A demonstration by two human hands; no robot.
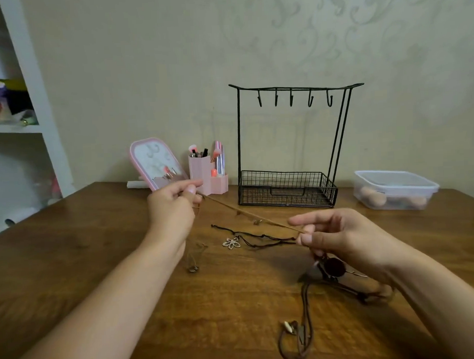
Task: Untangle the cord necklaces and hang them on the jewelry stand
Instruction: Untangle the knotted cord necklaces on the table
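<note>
A tan cord necklace is stretched taut above the table between my hands. My left hand pinches its far end, and a loop with a small pendant hangs below that hand. My right hand pinches the near end. On the table lies a black cord necklace with a silver flower pendant. A brown cord necklace with a dark round pendant lies under my right hand. The black wire jewelry stand is behind, with bare hooks.
A pink mirror and a pink brush holder stand at the back of the wooden table. A clear lidded box sits at the right. White shelves are on the left.
</note>
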